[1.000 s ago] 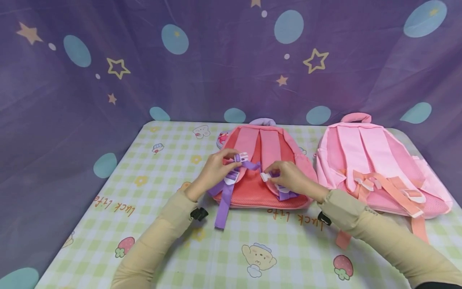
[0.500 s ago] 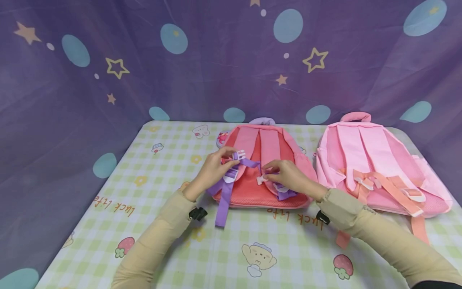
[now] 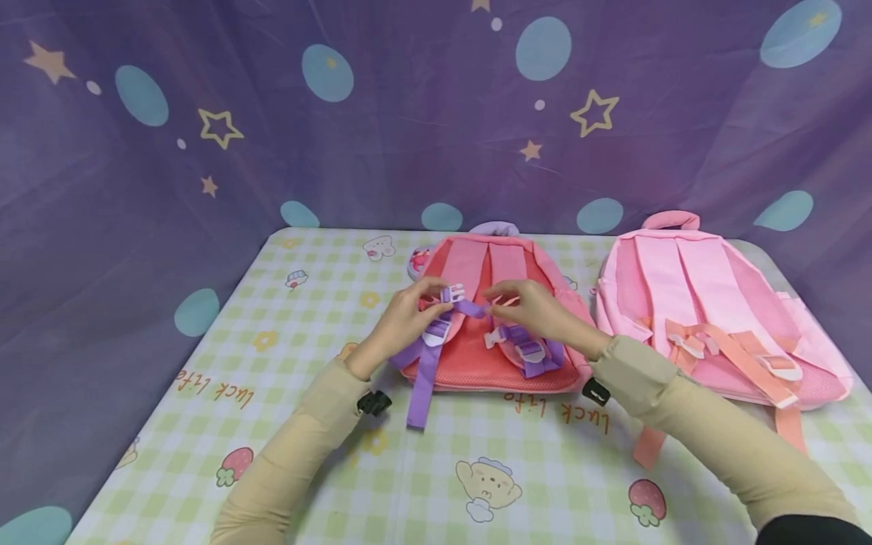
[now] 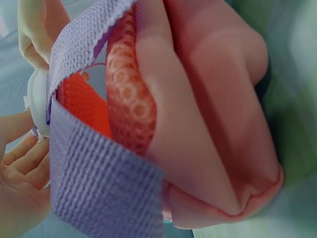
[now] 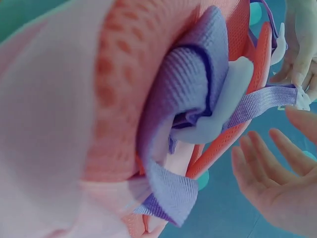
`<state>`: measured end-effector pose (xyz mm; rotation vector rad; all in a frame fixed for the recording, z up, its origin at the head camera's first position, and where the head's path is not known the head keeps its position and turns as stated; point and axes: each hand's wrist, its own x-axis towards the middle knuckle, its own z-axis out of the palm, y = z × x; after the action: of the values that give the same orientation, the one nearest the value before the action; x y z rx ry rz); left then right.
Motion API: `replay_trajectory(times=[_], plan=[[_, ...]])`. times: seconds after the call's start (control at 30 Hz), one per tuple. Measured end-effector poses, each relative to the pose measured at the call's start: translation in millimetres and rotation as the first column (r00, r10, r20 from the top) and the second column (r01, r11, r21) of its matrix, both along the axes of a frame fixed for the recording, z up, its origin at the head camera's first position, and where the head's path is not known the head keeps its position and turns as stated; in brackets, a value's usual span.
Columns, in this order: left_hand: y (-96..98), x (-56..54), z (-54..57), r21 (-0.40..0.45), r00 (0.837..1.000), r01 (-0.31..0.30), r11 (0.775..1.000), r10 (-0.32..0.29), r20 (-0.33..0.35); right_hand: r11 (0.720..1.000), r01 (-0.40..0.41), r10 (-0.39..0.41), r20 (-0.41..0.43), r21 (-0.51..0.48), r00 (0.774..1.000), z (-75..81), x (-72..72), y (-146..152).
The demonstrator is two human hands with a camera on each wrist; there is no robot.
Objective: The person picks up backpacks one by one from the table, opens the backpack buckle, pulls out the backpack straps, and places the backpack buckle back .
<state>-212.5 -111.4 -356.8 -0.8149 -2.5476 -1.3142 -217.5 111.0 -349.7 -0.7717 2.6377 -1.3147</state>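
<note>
A red and pink backpack (image 3: 470, 367) lies straps-up, its purple webbing trailing. My left hand (image 3: 402, 314) pinches a white side-release buckle half (image 3: 454, 293) on a purple strap (image 3: 470, 308). My right hand (image 3: 534, 306) hovers beside that strap with fingers apart and nothing between them; the right wrist view shows the same right hand (image 5: 277, 183) empty near the buckle. Below it, the other white buckle half (image 3: 493, 337) rests loose on the backpack. In the left wrist view a purple strap (image 4: 99, 173) covers much of the left hand (image 4: 20, 173).
A light pink backpack (image 3: 722, 303) with orange straps lies close on the right. Both bags rest on a checked, cartoon-printed tablecloth (image 3: 327, 454). A purple patterned curtain (image 3: 409, 151) hangs behind the table.
My right hand has let go of the second white buckle half and moved up and left toward the purple strap. My left hand keeps its pinch on the first half.
</note>
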Motion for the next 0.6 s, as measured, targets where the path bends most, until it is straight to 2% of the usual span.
replay_trajectory(times=[0.4, 0.6], plan=[[-0.1, 0.8, -1.5, -0.030, 0.999, 0.028, 0.999, -0.029, -0.036, 0.997, -0.072, 0.071, 0.027, 0.007, 0.997, 1.4, -6.0, -11.1], [0.7, 1.6, -2.3, -0.042, 0.999, 0.019, 0.999, -0.020, -0.044, 0.998, -0.069, 0.068, 0.023, 0.014, 0.997, 1.5, -8.3, -15.5]])
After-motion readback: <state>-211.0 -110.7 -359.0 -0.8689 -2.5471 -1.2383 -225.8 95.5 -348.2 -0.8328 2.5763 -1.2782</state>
